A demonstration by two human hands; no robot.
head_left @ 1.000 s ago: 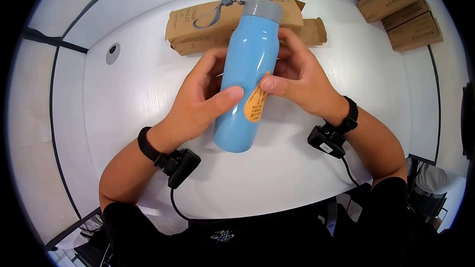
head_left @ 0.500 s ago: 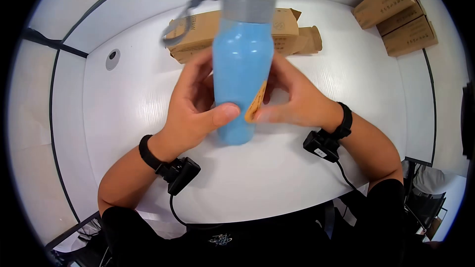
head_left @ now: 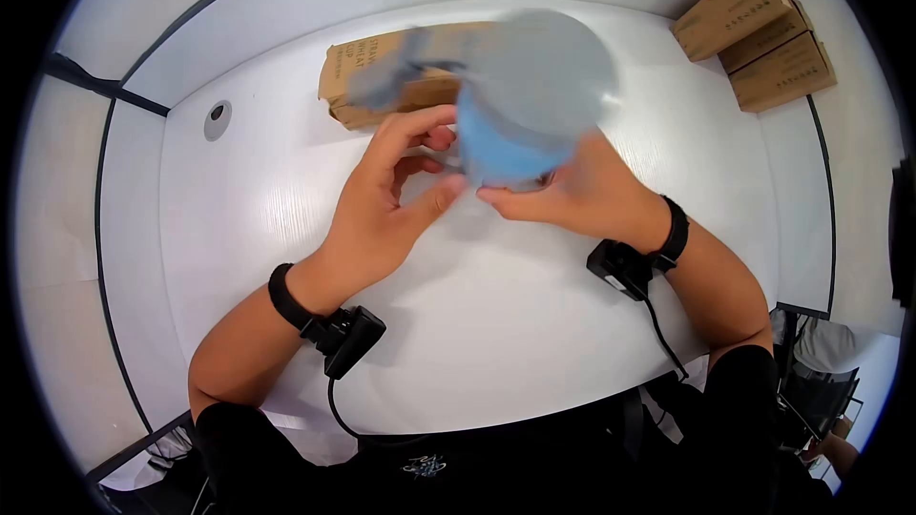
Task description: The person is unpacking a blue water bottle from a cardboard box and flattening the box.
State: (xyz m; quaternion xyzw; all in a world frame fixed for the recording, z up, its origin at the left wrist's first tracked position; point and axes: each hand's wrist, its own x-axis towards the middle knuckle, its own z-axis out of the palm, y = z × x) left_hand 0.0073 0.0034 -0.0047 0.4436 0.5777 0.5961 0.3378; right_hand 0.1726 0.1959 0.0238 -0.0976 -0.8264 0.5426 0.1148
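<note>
A light blue water bottle (head_left: 510, 148) with a grey lid (head_left: 544, 72) is tilted so that its lid faces up toward me; both are blurred by motion. Its grey carry strap (head_left: 386, 76) swings out to the left. My right hand (head_left: 596, 191) grips the bottle from the right, with the fingers mostly hidden behind it. On the other side, my left hand (head_left: 386, 191) has its thumb and curled fingers apart, the fingertips right at the bottle's left edge. Behind the bottle lies a brown cardboard box (head_left: 348, 86) with printed lettering, partly covered by the lid and strap.
Several brown boxes (head_left: 754, 33) are stacked at the back right corner of the white table (head_left: 458, 324). A round cable hole (head_left: 218, 120) is at the left. White panels stand around the table. Black wrist devices (head_left: 353, 339) with cables are strapped to both wrists.
The bottle has gone from upright to tilted, its lid swinging toward me and to the right. My left hand's fingers have come away from around its body; the right hand keeps hold.
</note>
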